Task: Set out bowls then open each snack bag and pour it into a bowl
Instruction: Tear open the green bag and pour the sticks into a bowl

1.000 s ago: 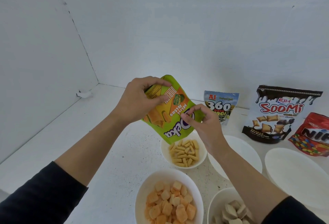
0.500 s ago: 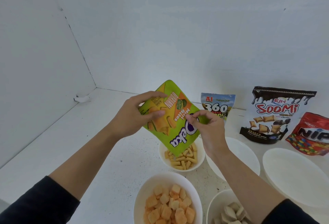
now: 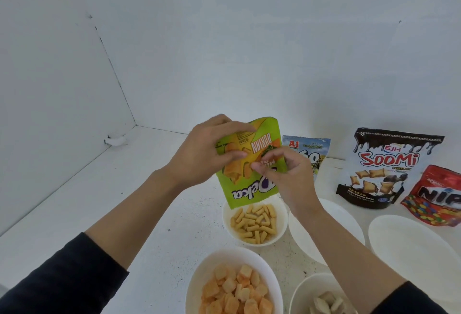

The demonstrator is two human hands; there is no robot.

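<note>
Counter (image 3: 149, 214), mid-rear: green bag (image 3: 249, 189) inverted over stick-filled bowl (image 3: 226, 223), now more upright than 0.5 s ago. L hand (image 3: 202, 154) fingers clamped on bag, R hand (image 3: 287, 176) fingers pinching its front. Prob. shaking out last bits; pour nearly done.
</note>
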